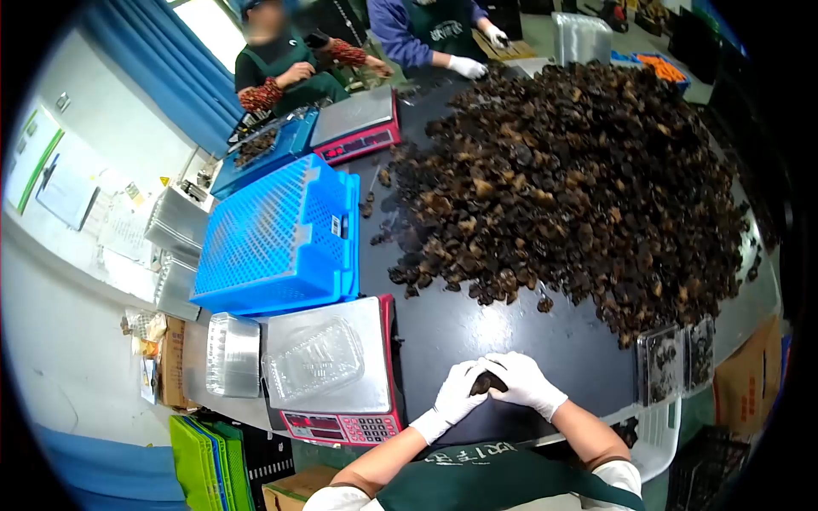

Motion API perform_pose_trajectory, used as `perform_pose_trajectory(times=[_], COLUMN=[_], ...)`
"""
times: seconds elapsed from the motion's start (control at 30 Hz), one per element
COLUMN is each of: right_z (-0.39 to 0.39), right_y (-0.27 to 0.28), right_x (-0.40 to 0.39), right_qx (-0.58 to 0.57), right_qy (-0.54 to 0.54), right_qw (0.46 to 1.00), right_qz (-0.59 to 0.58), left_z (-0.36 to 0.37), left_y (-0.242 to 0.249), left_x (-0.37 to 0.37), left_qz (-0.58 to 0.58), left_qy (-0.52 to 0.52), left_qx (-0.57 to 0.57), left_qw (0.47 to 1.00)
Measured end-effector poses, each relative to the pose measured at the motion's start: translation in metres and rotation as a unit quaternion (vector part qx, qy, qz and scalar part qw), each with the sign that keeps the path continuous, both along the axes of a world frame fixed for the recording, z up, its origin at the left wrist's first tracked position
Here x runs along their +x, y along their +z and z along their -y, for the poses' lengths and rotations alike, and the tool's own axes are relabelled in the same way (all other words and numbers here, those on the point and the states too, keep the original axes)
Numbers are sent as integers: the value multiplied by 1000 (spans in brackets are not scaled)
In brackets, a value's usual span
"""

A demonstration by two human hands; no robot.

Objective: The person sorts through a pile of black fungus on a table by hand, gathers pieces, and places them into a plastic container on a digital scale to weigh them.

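Note:
In white gloves, my left hand point(458, 393) and my right hand point(523, 385) come together over the near edge of the dark table point(443, 319). Between them they grip a dark brown wood ear mushroom point(486, 383), partly hidden by the fingers. Beyond my hands spreads a big heap of wood ear mushrooms point(562, 187), brown and black with ruffled edges. To the left, a red-and-silver scale point(375, 366) carries a clear plastic tray point(313, 359). Clear boxes with dark pieces inside point(660, 366) stand to the right of my hands.
A blue crate point(256, 238) sits upside down beyond the scale, with another scale point(362, 128) behind it. Stacked clear trays point(233, 356) stand at left. Two people are across the table; one person's gloved hand point(467, 67) touches the heap's far edge. A white basket point(656, 443) is low at right.

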State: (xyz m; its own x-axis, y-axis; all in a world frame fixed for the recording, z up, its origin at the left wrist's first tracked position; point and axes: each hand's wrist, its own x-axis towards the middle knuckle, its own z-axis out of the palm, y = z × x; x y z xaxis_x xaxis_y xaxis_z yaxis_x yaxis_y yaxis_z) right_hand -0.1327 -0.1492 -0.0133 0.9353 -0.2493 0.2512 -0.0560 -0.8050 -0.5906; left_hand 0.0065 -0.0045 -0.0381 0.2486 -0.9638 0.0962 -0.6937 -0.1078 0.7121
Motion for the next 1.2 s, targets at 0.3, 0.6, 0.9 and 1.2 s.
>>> perform_pose_trajectory(times=[0.3, 0.6, 0.9, 1.2], right_z=[-17, -94, -130, 18], right_y=[52, 116, 90, 122], right_x=[59, 223, 265, 190], right_qx=[328, 315, 17, 71], right_qy=[14, 158, 161, -29], right_qw=[932, 922, 984, 996], right_qz=[153, 163, 71, 44], left_z=[-16, -123, -182, -201], left_y=[82, 163, 101, 141], left_x=[32, 165, 244, 217], left_qz=[-407, -303, 100, 104], left_qy=[149, 250, 205, 247], left_qx=[-82, -113, -22, -48], left_qw=[898, 913, 973, 962])
